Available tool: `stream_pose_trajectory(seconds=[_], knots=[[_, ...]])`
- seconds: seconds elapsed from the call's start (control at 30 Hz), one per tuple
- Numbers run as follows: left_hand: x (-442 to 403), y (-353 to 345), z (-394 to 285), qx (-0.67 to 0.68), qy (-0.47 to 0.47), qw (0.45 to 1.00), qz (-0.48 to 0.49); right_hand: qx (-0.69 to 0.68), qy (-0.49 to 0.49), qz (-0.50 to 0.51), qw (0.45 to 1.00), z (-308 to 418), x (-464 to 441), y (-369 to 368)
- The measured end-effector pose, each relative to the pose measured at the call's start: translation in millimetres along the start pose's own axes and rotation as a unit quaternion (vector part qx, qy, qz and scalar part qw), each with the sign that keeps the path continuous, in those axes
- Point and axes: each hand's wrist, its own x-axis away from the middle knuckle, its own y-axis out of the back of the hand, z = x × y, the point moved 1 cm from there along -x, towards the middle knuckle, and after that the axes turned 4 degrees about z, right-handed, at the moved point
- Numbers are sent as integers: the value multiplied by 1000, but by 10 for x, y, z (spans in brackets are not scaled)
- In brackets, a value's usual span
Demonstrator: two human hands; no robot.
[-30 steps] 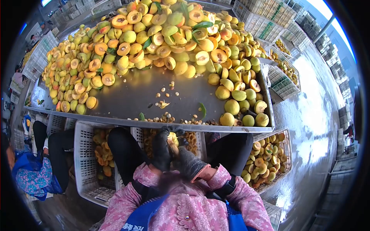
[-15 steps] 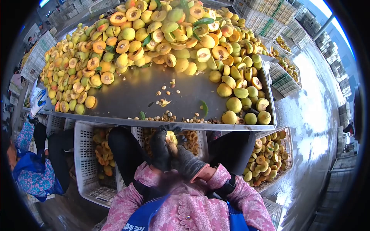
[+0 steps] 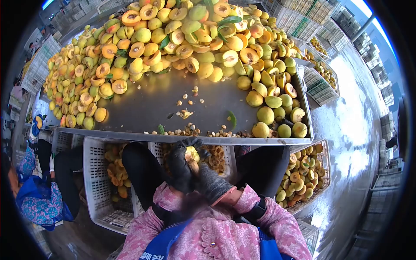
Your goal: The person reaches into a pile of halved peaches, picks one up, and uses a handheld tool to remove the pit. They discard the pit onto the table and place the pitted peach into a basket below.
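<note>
My left hand (image 3: 181,167), in a dark glove, is closed round a piece of yellow peach (image 3: 191,154) just below the table's front edge. My right hand (image 3: 215,184), in a grey glove, is closed and presses up against that fruit from below. A narrow tan thing (image 3: 193,166) shows between the hands, like a handle; its kind is unclear. Behind my hands, a crate of cut peach pieces (image 3: 215,159) is partly hidden. Before me, the metal table (image 3: 151,102) bears a heap of halved and whole peaches (image 3: 177,47), with loose stones (image 3: 190,130) near its front rim.
At left stands a white crate (image 3: 93,182) with peach pieces. Another crate of halved peaches (image 3: 301,175) is by my right knee. A co-worker (image 3: 43,195) sits at left, a gloved hand holding fruit. Stacked crates (image 3: 299,19) and wet floor (image 3: 342,130) lie to the right.
My hands stay together on the peach piece, with only a slight shift. The co-worker's gloved hand at left has drawn back from the heap and now has fruit in it.
</note>
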Motion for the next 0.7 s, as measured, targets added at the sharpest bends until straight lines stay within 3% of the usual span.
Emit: stream_pose_trajectory(seconds=[0.03,0.1,0.13,0.17,0.27,0.37,0.47,0.57,0.63,0.7], knots=[[14,-3,-65,-111,-49,993,4,109,59,-53,991,-115,-5,-313],[4,17,-80,-210,-98,973,5,30,34,-37,998,-108,-24,-330],[-4,35,-46,-199,-99,975,2,-158,-51,33,986,20,-30,-28],[-6,32,-31,-150,-79,986,-6,-338,-134,100,926,88,-21,123],[-8,-30,12,80,18,996,-43,-282,-23,52,958,-26,0,-5],[11,23,-33,69,21,997,-1,-129,27,32,991,9,1,207],[51,-52,-182,-61,-44,997,-7,-148,-86,69,983,21,27,134],[52,36,-152,-205,-127,970,5,-107,-29,7,994,163,21,197],[46,63,-106,-205,-131,970,0,22,58,-52,997,-36,50,-192],[67,65,-97,-127,-107,986,-10,30,63,-64,995,-74,66,-293]])
